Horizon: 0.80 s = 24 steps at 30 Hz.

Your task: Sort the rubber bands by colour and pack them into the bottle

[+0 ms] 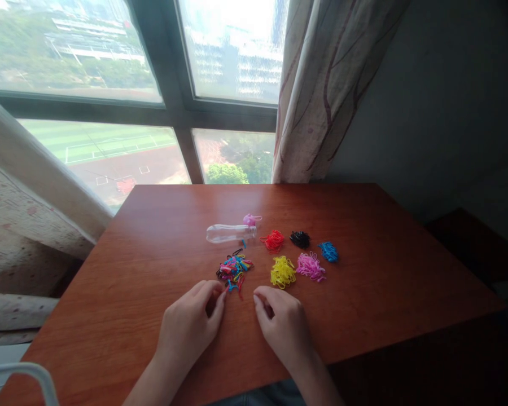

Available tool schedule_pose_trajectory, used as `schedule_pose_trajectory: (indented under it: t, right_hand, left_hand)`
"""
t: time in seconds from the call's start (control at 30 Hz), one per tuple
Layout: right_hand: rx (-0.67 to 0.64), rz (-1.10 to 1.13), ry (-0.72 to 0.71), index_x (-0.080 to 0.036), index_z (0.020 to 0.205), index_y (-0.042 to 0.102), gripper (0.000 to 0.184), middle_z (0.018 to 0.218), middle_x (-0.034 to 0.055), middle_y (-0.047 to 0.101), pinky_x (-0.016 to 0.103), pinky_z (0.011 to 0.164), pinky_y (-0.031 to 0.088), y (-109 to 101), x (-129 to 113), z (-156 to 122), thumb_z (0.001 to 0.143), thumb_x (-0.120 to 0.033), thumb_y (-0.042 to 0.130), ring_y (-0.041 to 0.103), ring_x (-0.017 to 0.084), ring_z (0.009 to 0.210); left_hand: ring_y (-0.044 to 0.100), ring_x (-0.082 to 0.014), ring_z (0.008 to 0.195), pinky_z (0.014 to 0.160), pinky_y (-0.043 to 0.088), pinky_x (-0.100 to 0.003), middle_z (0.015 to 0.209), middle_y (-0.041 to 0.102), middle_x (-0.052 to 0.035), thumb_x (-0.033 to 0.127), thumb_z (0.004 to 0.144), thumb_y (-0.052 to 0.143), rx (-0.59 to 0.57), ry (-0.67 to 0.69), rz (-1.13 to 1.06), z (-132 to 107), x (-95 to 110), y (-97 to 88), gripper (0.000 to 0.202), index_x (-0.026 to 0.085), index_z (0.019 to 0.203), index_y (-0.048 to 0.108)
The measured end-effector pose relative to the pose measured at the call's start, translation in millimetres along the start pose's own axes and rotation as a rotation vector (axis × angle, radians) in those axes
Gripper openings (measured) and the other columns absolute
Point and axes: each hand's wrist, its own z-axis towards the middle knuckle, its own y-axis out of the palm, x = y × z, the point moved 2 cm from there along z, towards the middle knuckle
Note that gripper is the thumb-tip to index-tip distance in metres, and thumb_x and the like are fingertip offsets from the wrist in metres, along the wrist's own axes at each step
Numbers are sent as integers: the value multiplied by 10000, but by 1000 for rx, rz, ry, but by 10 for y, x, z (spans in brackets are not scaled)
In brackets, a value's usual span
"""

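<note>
A mixed heap of coloured rubber bands (233,267) lies in front of me, with a few loose red and blue ones at its near edge. My left hand (191,318) is closed in a pinch beside that edge, a thin reddish rubber band (226,290) showing at the fingertips. Across a small gap, my right hand (284,320) has thumb and forefinger together; anything between them is too small to make out. Beyond it sit sorted piles of yellow bands (283,273), pink bands (311,266), red bands (273,241), black bands (300,239) and blue bands (329,251).
On its side behind the mixed heap lies a clear plastic bottle (228,233), with a pink object with a loop (251,219) by its neck. The brown wooden table (122,282) meets a window at the back. A patterned curtain (317,96) hangs on the right.
</note>
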Motion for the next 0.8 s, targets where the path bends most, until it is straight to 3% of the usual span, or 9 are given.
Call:
schedule_pose_trajectory:
  t: [0.27,0.57,0.8]
  right_hand:
    - [-21,-6,7,-216,897,668,165,726,1,670,233,638,388,-1,-16,8,917,-153,516,608,143,649]
    - [-42,14,27,-221,907,671,171,754,0,678,244,658,395,4,-9,11,907,-141,520,615,151,680]
    - [-62,14,44,-220,902,663,172,757,6,676,240,669,385,11,-7,-2,911,-142,510,615,155,688]
  left_hand:
    - [688,-159,769,641,478,-235,899,725,13,303,914,481,0,46,-11,1,0,-13,167,255,924,640]
    - [647,-146,670,620,481,-237,788,696,5,318,914,483,46,29,-149,25,-66,-45,178,226,860,627]
    - [701,-195,765,645,495,-278,872,720,-8,317,922,443,-21,54,6,-19,-31,-75,193,238,877,613]
